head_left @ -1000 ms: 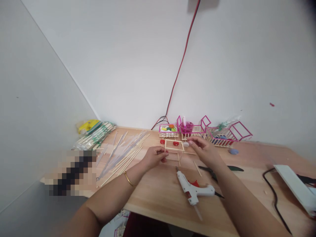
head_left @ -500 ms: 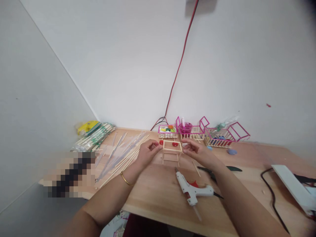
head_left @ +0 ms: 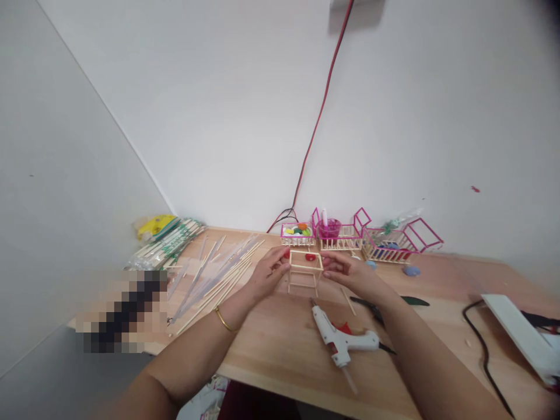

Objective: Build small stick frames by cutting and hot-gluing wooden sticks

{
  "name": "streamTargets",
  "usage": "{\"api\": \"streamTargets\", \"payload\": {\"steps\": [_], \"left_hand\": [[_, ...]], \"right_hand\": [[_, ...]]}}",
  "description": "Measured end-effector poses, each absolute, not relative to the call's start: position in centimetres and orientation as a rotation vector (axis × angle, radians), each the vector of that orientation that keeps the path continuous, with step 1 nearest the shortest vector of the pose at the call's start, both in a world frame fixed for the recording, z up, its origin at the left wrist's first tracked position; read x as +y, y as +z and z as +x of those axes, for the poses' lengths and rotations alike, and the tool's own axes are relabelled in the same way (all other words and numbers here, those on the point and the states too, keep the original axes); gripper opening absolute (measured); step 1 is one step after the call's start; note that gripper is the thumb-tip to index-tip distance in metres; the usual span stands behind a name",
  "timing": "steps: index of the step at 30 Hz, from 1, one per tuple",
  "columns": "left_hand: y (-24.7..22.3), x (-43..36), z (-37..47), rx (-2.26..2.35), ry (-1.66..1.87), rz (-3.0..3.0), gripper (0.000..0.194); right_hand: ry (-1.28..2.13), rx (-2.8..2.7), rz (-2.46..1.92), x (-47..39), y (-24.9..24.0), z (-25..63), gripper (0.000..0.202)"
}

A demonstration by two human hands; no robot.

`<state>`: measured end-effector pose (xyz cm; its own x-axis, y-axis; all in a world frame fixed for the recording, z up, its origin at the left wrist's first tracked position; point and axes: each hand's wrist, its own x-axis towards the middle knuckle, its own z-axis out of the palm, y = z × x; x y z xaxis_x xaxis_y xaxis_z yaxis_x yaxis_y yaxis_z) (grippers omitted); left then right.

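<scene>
A small box-shaped frame of thin wooden sticks (head_left: 305,268) stands upright on the table in front of me. At its left upper edge is my left hand (head_left: 272,269), thumb and fingers closed on the corner. My right hand (head_left: 346,270) has its thumb and fingertips at the right upper edge, gripping from the other side. Small red pieces (head_left: 310,256) show behind the frame's top; one is partly covered by my left fingertips. Just below the frame, a white glue gun (head_left: 335,335) with a red trigger lies on its side, a glue stick poking out its rear.
Loose wooden sticks (head_left: 231,274) and a bagged bundle of sticks (head_left: 170,242) lie left. Pink-edged stick baskets (head_left: 387,248) line the wall. Dark-handled cutters (head_left: 376,306) lie beneath my right forearm. A white device (head_left: 516,332) with a black cable is at the right.
Both hands have moved slightly inward, and their fingertips now meet the stick frame's upper sides. The frame and the glue gun have stayed in place.
</scene>
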<state>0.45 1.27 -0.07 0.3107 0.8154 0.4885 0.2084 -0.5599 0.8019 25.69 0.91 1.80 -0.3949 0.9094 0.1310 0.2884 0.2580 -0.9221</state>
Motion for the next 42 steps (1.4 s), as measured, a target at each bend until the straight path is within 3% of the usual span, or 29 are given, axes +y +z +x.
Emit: {"api": "streamTargets", "payload": {"steps": [21, 27, 42], "left_hand": [[-0.02, 1.20, 0.71, 0.954, 1.253, 1.896, 0.039], [-0.14, 1.20, 0.81, 0.944, 1.271, 1.885, 0.039], [0.00, 1.10, 0.83, 0.934, 1.260, 1.879, 0.039]], "right_hand": [[1.159, -1.801, -1.047, 1.04, 1.60, 25.55, 0.043], [1.158, -1.825, -1.035, 0.79, 1.97, 25.27, 0.056], [1.179, -1.783, -0.981, 0.81, 1.70, 25.21, 0.044]]}}
